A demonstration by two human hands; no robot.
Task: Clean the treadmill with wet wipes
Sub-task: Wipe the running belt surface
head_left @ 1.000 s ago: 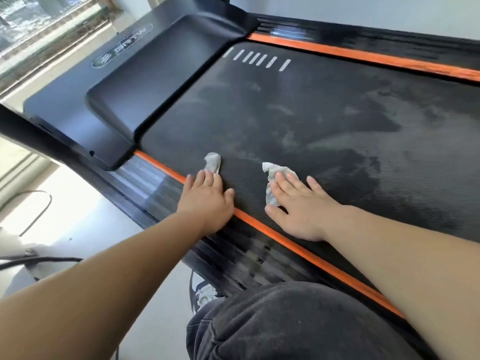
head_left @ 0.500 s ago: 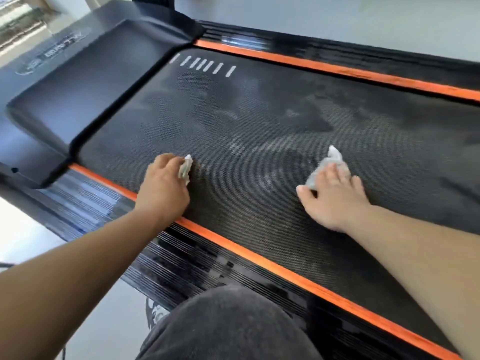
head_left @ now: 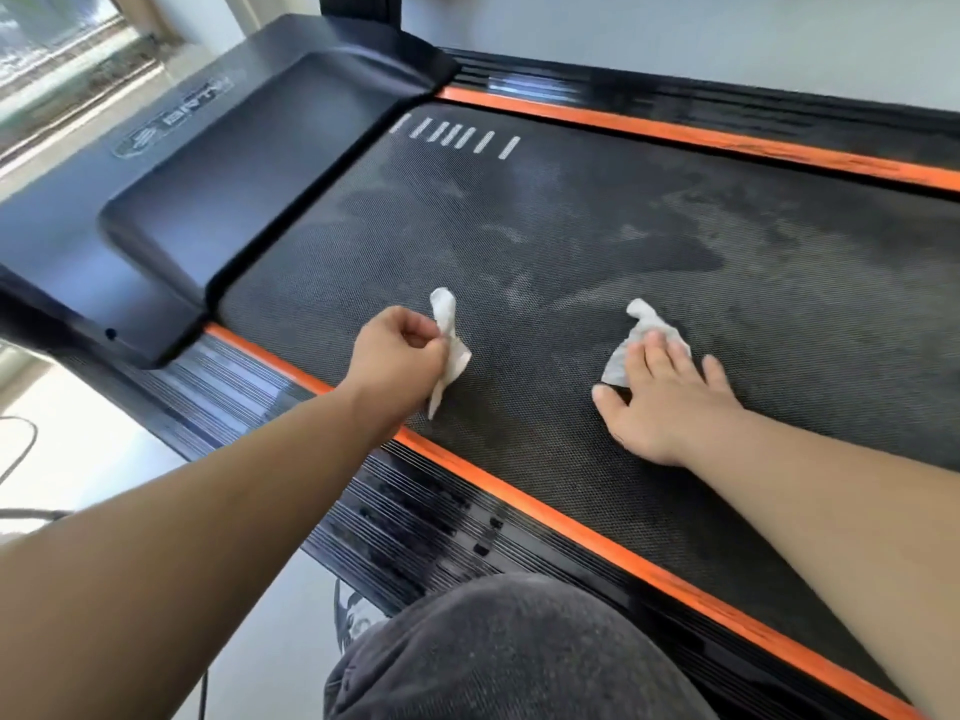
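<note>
The treadmill's black textured belt (head_left: 597, 241) lies in front of me, smeared with pale damp streaks and edged by orange strips (head_left: 545, 517). My left hand (head_left: 395, 356) is near the belt's front edge, its fingers pinched on a crumpled white wipe (head_left: 451, 350) that hangs lifted off the belt. My right hand (head_left: 670, 402) lies flat on the belt to the right, its fingers pressing a second white wipe (head_left: 631, 340) down onto the surface.
The black motor cover (head_left: 234, 163) rises at the belt's left end. A ribbed black side rail (head_left: 415, 517) runs along the near edge. My knee in grey trousers (head_left: 509, 652) is at the bottom. A cable (head_left: 21, 449) lies on the pale floor, left.
My left hand has gone from pressing its wipe on the belt to pinching it and lifting it. My right hand slid its wipe rightward across the belt, away from the near orange strip.
</note>
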